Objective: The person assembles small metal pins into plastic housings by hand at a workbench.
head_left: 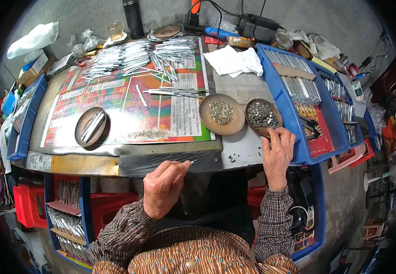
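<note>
My left hand (pixel 164 185) is closed in a pinch over the table's front edge, a small silvery piece (pixel 192 161) showing at its fingertips. My right hand (pixel 278 153) reaches to the near rim of a round bowl of small dark metal parts (pixel 263 114), thumb and forefinger slightly apart. Left of that bowl stands a wider wooden bowl (pixel 205 120) of small brassy pieces (pixel 221 112). A third bowl (pixel 82 135), farther left, holds a few slim silvery metal pieces (pixel 93 125). Long bundles of similar slim pieces (pixel 136 55) lie at the table's back.
Blue trays (pixel 278 86) packed with metal pieces stand at the right, another blue tray (pixel 24 121) at the left. White tissue (pixel 234 60) lies near the back. Below the table are a blue crate (pixel 86 210) and red stools (pixel 29 205). Tiny dark parts (pixel 232 158) lie near the front edge.
</note>
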Available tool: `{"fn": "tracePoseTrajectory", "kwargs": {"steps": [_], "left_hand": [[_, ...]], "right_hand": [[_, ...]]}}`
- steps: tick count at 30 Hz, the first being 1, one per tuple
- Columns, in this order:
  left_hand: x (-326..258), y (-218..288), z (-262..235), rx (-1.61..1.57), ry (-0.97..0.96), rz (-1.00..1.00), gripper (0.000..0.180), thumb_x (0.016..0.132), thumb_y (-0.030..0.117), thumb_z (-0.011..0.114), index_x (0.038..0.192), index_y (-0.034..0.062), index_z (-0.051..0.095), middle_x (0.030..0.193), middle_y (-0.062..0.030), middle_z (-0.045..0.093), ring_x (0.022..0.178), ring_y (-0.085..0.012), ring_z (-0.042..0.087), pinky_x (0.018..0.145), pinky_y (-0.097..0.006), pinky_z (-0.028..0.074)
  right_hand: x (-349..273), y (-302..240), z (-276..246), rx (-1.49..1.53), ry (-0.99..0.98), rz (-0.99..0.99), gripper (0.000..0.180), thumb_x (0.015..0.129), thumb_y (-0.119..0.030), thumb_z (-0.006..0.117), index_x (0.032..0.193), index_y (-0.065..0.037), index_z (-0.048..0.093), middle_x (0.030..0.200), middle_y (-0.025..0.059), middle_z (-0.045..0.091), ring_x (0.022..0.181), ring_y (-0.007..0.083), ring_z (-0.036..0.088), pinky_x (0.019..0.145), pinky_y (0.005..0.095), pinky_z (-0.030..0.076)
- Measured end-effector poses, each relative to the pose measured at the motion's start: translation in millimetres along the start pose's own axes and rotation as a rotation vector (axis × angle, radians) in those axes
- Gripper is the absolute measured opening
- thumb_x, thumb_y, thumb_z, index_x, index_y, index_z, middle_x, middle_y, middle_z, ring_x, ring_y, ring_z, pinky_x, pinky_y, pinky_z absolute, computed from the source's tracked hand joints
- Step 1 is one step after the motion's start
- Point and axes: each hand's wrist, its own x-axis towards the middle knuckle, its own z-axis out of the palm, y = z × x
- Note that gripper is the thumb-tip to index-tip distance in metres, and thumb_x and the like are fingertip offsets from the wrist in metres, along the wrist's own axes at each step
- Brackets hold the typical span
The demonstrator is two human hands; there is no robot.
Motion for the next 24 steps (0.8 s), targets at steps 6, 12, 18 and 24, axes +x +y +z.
{"fn": "tracePoseTrajectory", "kwargs": {"steps": [6, 12, 18, 24], "left_hand": [[0, 1, -2, -0.025, -0.039, -0.010, 0.020, 0.077, -0.011, 0.064, 0.094, -0.0014, 0.065, 0.085, -0.0144, 0.067, 0.077, -0.0256, 0.068, 0.067, -0.030, 0.053], [-4, 2, 0, -0.208, -0.063, -0.087, 0.017, 0.081, -0.011, 0.062, 0.095, -0.0024, 0.065, 0.083, -0.0096, 0.066, 0.067, -0.0132, 0.062, 0.059, -0.024, 0.049], [-11, 3, 0, -0.428, -0.098, -0.312, 0.020, 0.080, -0.006, 0.065, 0.098, 0.0001, 0.066, 0.084, -0.0095, 0.067, 0.072, -0.0135, 0.064, 0.064, -0.024, 0.050], [-12, 12, 3, -0.658, -0.082, -0.391, 0.020, 0.086, -0.010, 0.059, 0.103, -0.0023, 0.065, 0.081, -0.0026, 0.063, 0.061, -0.0012, 0.050, 0.051, -0.017, 0.040]], "right_hand": [[7, -2, 1, 0.172, -0.015, -0.018, 0.022, 0.074, -0.004, 0.069, 0.095, -0.001, 0.065, 0.095, 0.0119, 0.056, 0.092, 0.0300, 0.050, 0.081, 0.0404, 0.043], [15, -1, 2, 0.246, 0.004, -0.039, 0.008, 0.076, -0.002, 0.064, 0.084, -0.001, 0.063, 0.087, 0.0103, 0.059, 0.089, 0.0294, 0.053, 0.077, 0.0398, 0.043], [-2, -35, -6, 0.490, -0.019, 0.084, 0.009, 0.078, 0.002, 0.061, 0.086, 0.000, 0.060, 0.087, 0.0121, 0.059, 0.081, 0.0288, 0.057, 0.072, 0.0374, 0.045], [-31, -94, -19, 1.007, -0.154, 0.086, 0.011, 0.078, 0.007, 0.065, 0.086, 0.001, 0.062, 0.082, 0.0074, 0.062, 0.069, 0.0139, 0.059, 0.060, 0.0255, 0.047]]}}
